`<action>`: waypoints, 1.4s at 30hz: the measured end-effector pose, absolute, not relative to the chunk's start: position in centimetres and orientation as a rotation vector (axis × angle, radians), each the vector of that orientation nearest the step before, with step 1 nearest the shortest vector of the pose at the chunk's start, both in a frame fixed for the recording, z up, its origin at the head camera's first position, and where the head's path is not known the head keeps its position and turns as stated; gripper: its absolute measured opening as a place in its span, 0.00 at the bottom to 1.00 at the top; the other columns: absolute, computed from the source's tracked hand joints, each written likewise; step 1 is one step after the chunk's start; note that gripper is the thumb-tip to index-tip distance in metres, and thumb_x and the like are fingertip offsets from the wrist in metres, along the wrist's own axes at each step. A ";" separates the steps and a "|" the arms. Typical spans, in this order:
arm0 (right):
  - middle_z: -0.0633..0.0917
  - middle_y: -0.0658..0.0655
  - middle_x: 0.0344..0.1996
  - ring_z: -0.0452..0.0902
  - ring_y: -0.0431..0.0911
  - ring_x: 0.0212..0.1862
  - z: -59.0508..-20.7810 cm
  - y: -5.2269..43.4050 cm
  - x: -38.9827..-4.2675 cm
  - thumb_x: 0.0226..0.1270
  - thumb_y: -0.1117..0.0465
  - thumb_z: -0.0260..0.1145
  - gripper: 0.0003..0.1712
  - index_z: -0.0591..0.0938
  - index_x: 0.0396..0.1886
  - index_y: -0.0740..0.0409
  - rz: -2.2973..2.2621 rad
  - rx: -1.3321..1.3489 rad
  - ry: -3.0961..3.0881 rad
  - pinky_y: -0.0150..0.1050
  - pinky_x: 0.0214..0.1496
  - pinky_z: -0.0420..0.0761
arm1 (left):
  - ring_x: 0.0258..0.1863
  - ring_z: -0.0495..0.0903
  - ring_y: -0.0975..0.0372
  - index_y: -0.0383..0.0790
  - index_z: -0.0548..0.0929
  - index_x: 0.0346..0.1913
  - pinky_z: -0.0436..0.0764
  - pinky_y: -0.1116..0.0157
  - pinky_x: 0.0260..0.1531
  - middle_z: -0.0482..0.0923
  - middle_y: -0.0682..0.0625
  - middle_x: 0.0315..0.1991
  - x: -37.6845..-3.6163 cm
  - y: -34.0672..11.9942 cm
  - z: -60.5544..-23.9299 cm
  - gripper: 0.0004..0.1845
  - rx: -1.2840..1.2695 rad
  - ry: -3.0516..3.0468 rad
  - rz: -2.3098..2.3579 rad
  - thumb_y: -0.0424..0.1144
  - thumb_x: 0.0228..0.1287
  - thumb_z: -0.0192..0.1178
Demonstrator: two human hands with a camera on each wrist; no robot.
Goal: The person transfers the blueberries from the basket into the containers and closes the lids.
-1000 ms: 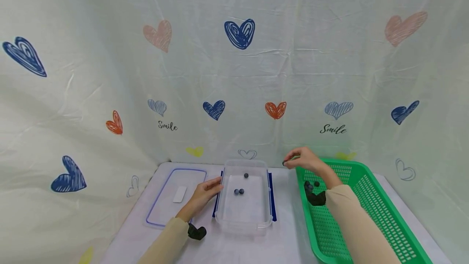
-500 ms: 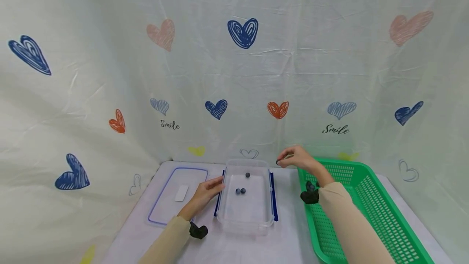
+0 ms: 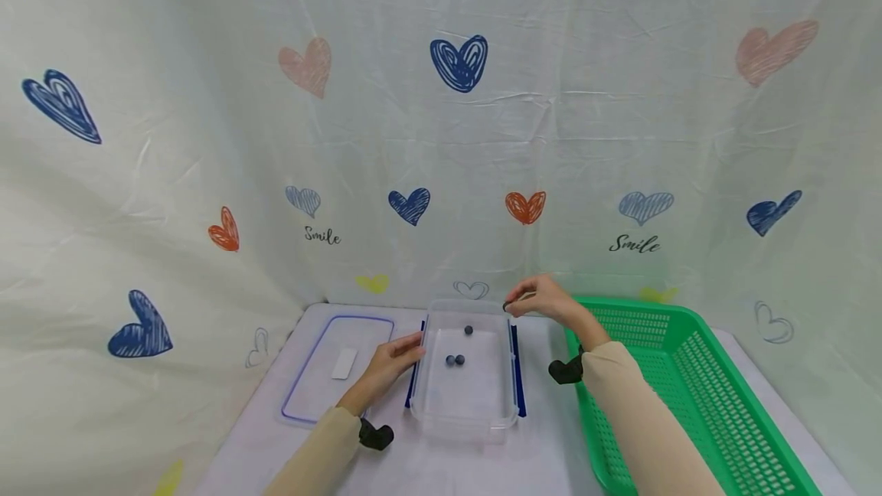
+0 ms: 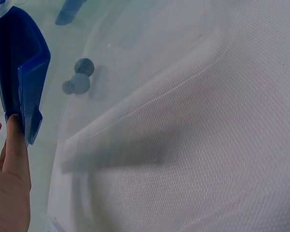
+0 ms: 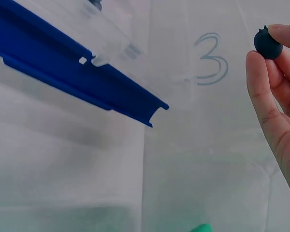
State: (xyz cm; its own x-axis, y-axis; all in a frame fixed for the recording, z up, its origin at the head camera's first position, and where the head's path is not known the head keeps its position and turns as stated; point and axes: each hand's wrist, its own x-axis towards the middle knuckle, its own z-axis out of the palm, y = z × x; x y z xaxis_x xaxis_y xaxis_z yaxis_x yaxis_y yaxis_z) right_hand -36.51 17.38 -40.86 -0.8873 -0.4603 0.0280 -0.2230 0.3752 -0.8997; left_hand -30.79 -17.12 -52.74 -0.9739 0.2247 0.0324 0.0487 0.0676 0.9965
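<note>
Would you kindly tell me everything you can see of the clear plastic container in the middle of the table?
The clear plastic container is a lidless rectangular tub with rounded corners and a blue latch flap hanging open on each long side. It stands upright on the white cloth, between a flat clear lid and a green basket. Three small dark blueberries lie inside. The left hand touches its left latch; the right hand pinches another blueberry above its far right corner.

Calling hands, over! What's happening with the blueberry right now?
Right hand pinches blueberry over clear box's back right corner. Left hand touches its blue left latch. Three berries inside. Nothing in the way.
</note>
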 end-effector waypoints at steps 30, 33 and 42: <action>0.85 0.58 0.41 0.85 0.52 0.39 -42.3 13.5 -36.5 0.62 0.65 0.73 0.09 0.86 0.39 0.67 -1.542 -0.643 2.361 0.49 0.50 0.85 | 0.66 0.70 0.46 0.28 0.70 0.69 0.74 0.58 0.63 0.67 0.31 0.68 -30.8 -17.0 -53.0 0.31 0.296 2.224 2.008 0.43 0.71 0.62; 0.86 0.58 0.40 0.85 0.51 0.39 -42.4 13.0 -36.3 0.61 0.66 0.73 0.08 0.87 0.38 0.66 -1.537 -0.625 2.370 0.47 0.48 0.85 | 0.66 0.70 0.46 0.28 0.70 0.69 0.74 0.58 0.63 0.67 0.31 0.68 -30.8 -17.0 -53.0 0.30 0.296 2.226 2.004 0.42 0.72 0.62; 0.85 0.56 0.38 0.85 0.49 0.38 -43.3 12.2 -36.1 0.62 0.64 0.74 0.08 0.87 0.38 0.64 -1.533 -0.582 2.405 0.55 0.54 0.82 | 0.67 0.69 0.47 0.30 0.69 0.71 0.74 0.59 0.64 0.66 0.32 0.69 -30.7 -17.3 -52.9 0.34 0.313 2.225 1.993 0.47 0.70 0.63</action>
State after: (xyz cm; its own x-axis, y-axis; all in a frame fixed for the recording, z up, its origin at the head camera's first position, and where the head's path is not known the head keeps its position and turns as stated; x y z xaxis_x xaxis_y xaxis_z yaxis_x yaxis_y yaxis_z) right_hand -36.12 12.23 -43.34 -0.8945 -0.4466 0.0187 -0.2055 0.3738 -0.9045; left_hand -30.69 -17.29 -52.92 -0.9689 0.2451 0.0352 0.0619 0.1020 0.9929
